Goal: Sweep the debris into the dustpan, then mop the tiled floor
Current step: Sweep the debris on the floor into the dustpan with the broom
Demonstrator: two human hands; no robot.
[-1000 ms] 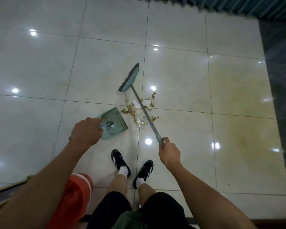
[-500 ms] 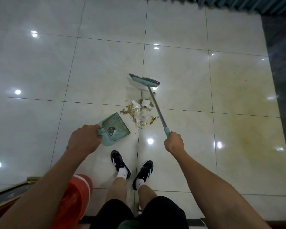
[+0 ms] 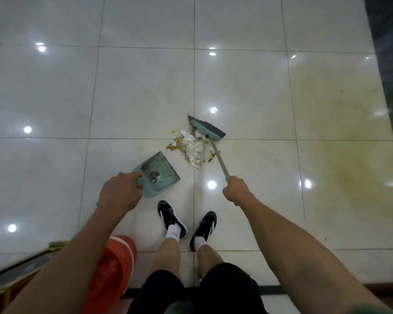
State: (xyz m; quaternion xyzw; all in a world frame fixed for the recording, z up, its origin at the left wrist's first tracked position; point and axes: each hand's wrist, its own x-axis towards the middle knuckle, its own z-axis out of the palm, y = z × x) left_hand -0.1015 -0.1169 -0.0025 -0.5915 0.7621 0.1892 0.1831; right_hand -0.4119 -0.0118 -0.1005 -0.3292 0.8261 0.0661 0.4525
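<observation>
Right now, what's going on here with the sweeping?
A person stands on the glossy pale tiled floor, sweeping. The left hand grips the teal plastic dustpan, angled toward a pile of yellow scraps and clear plastic wrapping. The right hand holds the grey handle of the teal broom, whose head sits just beyond the pile. Most debris lies outside the pan; a little is already inside. An orange bucket stands behind.

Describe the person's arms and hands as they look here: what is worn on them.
Both arms are bare to the bottom edge of the picture, with no sleeves showing. The left hand and right hand wear no gloves. A thin greenish band seems to circle the left wrist; it is too small to identify.
</observation>
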